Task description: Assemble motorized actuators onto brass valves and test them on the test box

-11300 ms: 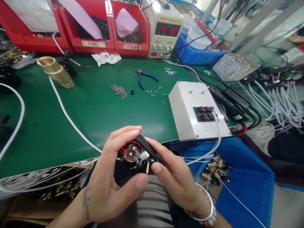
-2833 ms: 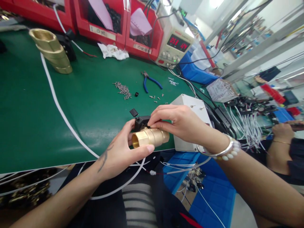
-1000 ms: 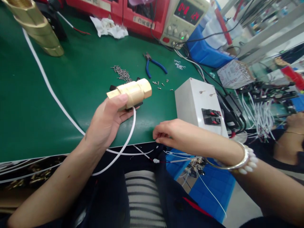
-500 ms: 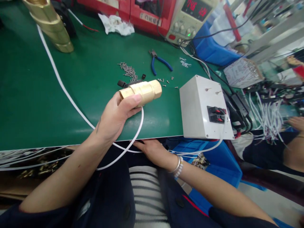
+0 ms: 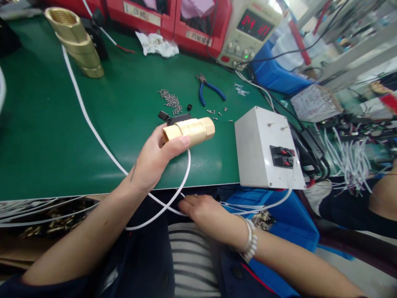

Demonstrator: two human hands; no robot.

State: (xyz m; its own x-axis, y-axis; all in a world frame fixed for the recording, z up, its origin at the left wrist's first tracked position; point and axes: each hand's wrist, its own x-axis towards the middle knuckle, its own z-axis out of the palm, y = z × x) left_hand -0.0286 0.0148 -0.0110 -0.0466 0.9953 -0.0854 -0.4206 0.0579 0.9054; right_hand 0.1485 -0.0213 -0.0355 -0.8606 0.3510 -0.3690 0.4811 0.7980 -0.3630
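My left hand (image 5: pixel 155 157) is wrapped round a brass valve body (image 5: pixel 194 131), holding it just above the front part of the green bench. A black housing (image 5: pixel 180 120) sits on the valve's far side, mostly hidden. From the valve's underside a white cable (image 5: pixel 182 180) loops down past the bench edge. Below that edge my right hand (image 5: pixel 206 213) has its fingers curled against a white cable, closed on it as far as shows; the fingertips are partly hidden. Another brass valve (image 5: pixel 77 41) with a black housing stands at the back left.
A grey box (image 5: pixel 254 149) with black-and-red terminals stands right of my left hand. Small screws (image 5: pixel 170 101) and blue-handled pliers (image 5: pixel 203 89) lie behind it. Red bins (image 5: pixel 145 18) and a power supply (image 5: pixel 248 33) line the back. A blue crate (image 5: pixel 288 219) sits below the bench.
My right hand has moved a little down toward my body, its fingers now more curled. The left hand still holds the valve. The view has shifted slightly, and the power supply's red digits differ.
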